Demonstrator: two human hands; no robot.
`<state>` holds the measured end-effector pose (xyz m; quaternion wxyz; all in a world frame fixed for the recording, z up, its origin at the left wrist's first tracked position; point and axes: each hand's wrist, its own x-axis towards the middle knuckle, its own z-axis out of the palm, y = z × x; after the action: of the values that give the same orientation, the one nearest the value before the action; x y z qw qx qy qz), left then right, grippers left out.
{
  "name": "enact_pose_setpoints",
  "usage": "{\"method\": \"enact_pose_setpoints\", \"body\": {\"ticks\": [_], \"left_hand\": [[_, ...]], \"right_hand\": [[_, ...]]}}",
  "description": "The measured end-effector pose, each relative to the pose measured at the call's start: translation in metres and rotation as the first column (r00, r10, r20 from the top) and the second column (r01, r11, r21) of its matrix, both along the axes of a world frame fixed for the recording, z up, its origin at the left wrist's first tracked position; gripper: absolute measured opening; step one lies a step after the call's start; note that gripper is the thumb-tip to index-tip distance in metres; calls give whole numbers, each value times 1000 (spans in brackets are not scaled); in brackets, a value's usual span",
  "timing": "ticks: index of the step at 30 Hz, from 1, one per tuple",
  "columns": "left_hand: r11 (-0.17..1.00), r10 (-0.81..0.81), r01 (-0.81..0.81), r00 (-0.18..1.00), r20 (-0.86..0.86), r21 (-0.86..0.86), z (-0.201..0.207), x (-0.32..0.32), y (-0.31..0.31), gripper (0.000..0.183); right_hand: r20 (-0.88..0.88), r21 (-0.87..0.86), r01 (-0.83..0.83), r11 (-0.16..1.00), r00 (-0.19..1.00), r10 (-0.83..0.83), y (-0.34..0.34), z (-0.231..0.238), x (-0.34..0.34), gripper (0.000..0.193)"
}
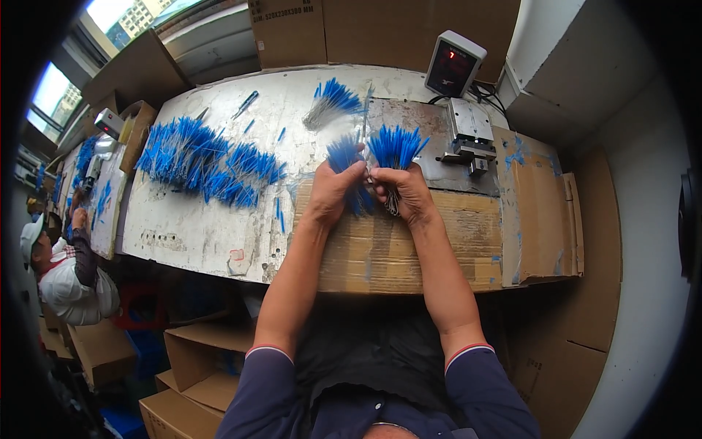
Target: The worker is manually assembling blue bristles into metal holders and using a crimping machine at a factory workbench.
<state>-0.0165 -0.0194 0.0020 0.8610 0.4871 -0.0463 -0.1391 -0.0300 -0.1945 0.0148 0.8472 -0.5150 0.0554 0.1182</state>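
My left hand [333, 189] is closed around a bundle of thin blue-ended wires [342, 152], slightly blurred, with blue pieces also showing below the fingers. Right beside it, my right hand [411, 193] grips a second bundle of blue-ended wires [395, 146], blue ends fanned upward. Silvery wire ends [393, 203] of that bundle stick out beneath the fist. Both thumbs nearly meet between the bundles, above the near part of the bench. Beyond my hands lies a loose bunch of the same wires [333, 102], its blue ends pointing away.
A large heap of blue-ended wires [197, 157] covers the bench's left part. Near it lies a screwdriver [245, 104]. A metal fixture [470, 128] and a red-digit display [455, 64] stand at right. Cardboard [409, 252] covers the near edge. A co-worker [69, 282] sits far left.
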Motion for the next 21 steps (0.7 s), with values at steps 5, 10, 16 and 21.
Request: {"method": "enact_pose_setpoints", "body": {"ticks": [5, 10, 16, 21], "left_hand": [[999, -9, 8, 1000, 24, 39, -1, 0, 2, 48], [998, 6, -9, 999, 47, 65, -9, 3, 0, 40], [964, 265, -265, 963, 36, -6, -17, 15, 9, 40], [987, 158, -158, 987, -3, -34, -12, 13, 17, 42]], "right_hand": [[58, -47, -29, 998, 998, 32, 3, 9, -2, 13], [44, -99, 8, 995, 999, -4, -1, 3, 1, 14], [1, -73, -33, 997, 999, 33, -16, 7, -1, 14], [1, 37, 102, 994, 995, -102, -11, 7, -1, 21]]}}
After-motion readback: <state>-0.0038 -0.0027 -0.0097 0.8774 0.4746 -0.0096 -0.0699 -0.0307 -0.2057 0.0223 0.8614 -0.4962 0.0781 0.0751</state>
